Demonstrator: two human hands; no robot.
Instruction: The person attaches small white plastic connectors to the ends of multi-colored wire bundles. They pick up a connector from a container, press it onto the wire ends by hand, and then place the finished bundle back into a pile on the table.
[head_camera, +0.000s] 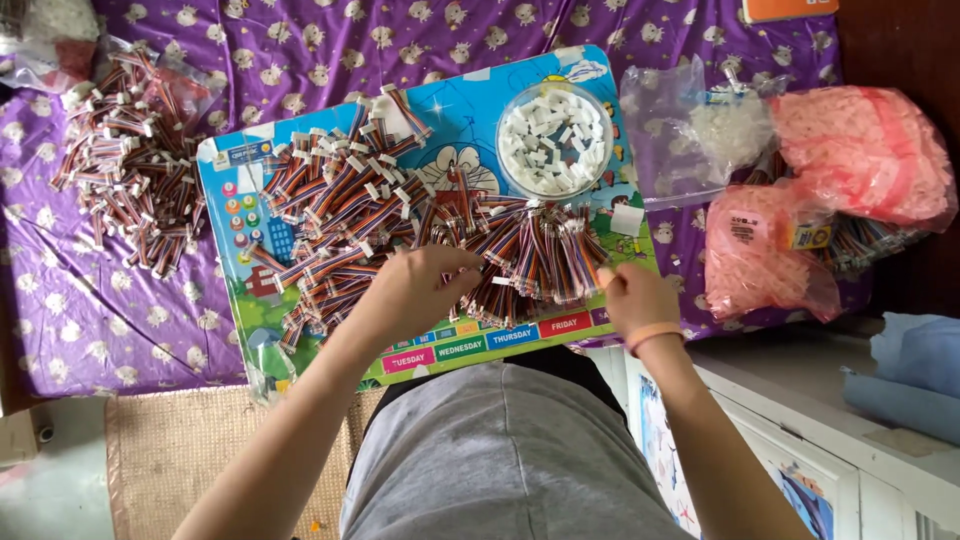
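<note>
Ribbon cables (400, 210) — short multicoloured lengths tipped with white connectors — lie heaped across a bright cartoon play board (235, 185) that rests on a purple patterned cloth (90, 310), seen from above the seated person. A denser bundle of the same cables (545, 255) fans out on the right half of the board, its wire ends pointing toward the person. The left hand (415, 290) rests on the heap near the board's front edge, fingers curled down into the cables; whether it grips any one of them cannot be told. The right hand (635, 298), an orange band at its wrist, sits at the board's right front corner, closed narrowly with fingertips pinched beside the bundle's edge — what it pinches is too small to make out. A round clear bowl (556, 140) filled with small white connector housings stands on the board's far right part, just behind the bundle. A second pile of finished cables (125, 165) lies on the cloth to the left of the board, apart from it. To the right of the board sit a clear plastic bag (690, 135) of white parts and pink bags (860, 155) of more pieces. The person's grey shirt (500, 460) fills the lower middle of the view.
</note>
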